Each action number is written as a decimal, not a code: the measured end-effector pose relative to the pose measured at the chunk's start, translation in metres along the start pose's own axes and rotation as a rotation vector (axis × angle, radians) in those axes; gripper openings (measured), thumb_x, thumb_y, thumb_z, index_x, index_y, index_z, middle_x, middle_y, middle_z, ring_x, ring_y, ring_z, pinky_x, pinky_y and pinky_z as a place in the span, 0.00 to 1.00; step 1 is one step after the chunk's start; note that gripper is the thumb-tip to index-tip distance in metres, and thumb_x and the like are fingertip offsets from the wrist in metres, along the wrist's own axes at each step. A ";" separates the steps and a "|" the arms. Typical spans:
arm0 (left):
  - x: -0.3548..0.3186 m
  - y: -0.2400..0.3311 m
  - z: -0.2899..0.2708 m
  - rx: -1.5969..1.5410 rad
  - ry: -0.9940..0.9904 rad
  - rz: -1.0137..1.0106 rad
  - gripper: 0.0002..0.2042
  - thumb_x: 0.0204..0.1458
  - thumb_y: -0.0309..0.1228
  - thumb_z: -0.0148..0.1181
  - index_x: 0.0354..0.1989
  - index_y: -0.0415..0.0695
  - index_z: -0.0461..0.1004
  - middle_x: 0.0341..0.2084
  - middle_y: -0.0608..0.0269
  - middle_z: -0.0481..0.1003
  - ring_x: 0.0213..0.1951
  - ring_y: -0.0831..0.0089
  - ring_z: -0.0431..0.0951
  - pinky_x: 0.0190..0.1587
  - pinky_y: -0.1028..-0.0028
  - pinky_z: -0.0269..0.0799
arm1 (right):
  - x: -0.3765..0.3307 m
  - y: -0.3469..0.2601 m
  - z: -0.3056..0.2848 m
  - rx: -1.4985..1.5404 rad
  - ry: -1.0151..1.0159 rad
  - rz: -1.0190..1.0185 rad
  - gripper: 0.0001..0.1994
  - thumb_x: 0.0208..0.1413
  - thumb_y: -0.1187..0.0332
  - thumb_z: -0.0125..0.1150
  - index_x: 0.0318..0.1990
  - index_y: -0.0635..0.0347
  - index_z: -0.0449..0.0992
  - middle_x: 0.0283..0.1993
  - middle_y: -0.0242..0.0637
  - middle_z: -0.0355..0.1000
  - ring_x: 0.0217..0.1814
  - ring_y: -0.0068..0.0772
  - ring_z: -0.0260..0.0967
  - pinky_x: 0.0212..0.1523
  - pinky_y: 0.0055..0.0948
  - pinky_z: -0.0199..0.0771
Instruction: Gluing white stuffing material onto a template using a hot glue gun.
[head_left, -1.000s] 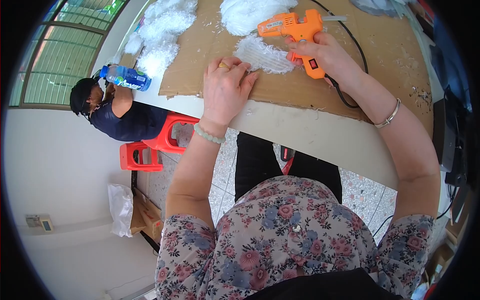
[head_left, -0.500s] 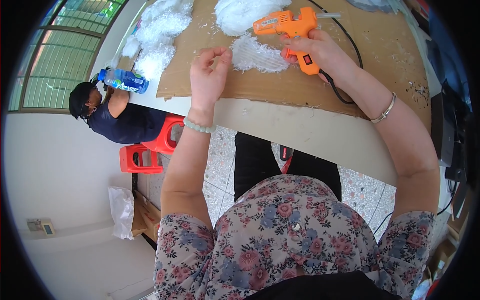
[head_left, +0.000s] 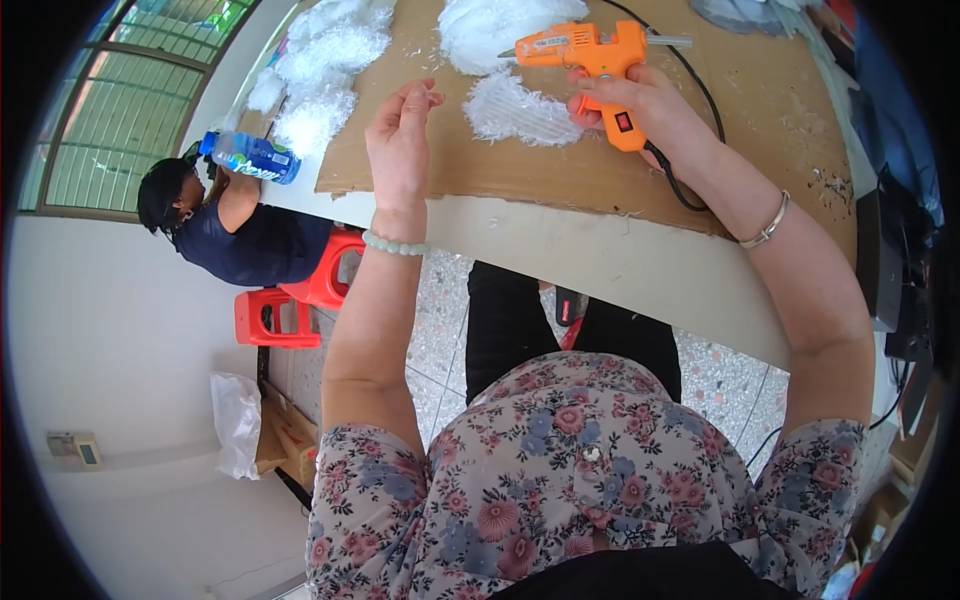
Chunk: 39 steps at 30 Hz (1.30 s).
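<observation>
The glue gun's [head_left: 590,55] handle was largely hidden inside the clenched right hand [head_left: 640,105]; its barrel ran level, nozzle pointing left above a white fluffy piece [head_left: 515,110]. The left hand [head_left: 400,135] hovered, fingertips pinched on nothing discernible. Both were over a cardboard sheet [head_left: 760,110] on a pale table [head_left: 620,270], above a speckled floor [head_left: 440,330].

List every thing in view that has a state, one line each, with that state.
Orange glue gun: gripped by the right hand, nozzle pointing left, cord attached.
Left hand: raised above the cardboard sheet, fingertips pinched; whether it holds anything I cannot tell.
White fluffy piece: lying flat on the cardboard.
Blue bottle: lying on its side at the table edge.
Red stool: upright on the floor.
</observation>
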<state>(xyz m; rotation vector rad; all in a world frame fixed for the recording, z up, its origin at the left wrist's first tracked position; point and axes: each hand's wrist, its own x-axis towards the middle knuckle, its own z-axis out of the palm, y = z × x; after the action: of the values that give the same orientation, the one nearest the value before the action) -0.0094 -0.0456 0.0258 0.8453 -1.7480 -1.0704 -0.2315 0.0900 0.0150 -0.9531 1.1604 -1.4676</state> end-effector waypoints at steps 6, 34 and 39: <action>0.003 -0.015 0.011 0.140 -0.090 0.131 0.13 0.61 0.34 0.49 0.40 0.37 0.75 0.28 0.63 0.80 0.35 0.79 0.74 0.43 0.78 0.68 | -0.001 -0.008 -0.005 -0.004 0.056 -0.088 0.17 0.58 0.66 0.56 0.50 0.68 0.70 0.47 0.38 0.71 0.44 0.29 0.72 0.48 0.27 0.74; 0.004 -0.008 0.047 0.447 -0.199 0.570 0.07 0.51 0.29 0.57 0.25 0.40 0.73 0.20 0.53 0.74 0.29 0.52 0.74 0.33 0.58 0.70 | -0.079 -0.045 -0.041 -0.688 0.015 0.104 0.13 0.56 0.69 0.59 0.47 0.64 0.72 0.34 0.25 0.70 0.31 0.13 0.58 0.31 0.17 0.59; 0.006 -0.011 0.047 0.442 -0.194 0.585 0.07 0.51 0.29 0.57 0.25 0.40 0.73 0.20 0.52 0.74 0.29 0.52 0.73 0.34 0.58 0.70 | -0.079 -0.048 -0.041 -0.750 0.023 0.160 0.16 0.55 0.70 0.59 0.50 0.64 0.71 0.35 0.26 0.71 0.33 0.14 0.61 0.34 0.16 0.60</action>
<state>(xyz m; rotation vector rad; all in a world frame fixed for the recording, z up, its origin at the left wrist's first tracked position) -0.0537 -0.0407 0.0074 0.4328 -2.2507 -0.3901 -0.2667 0.1772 0.0524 -1.2968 1.8122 -0.9086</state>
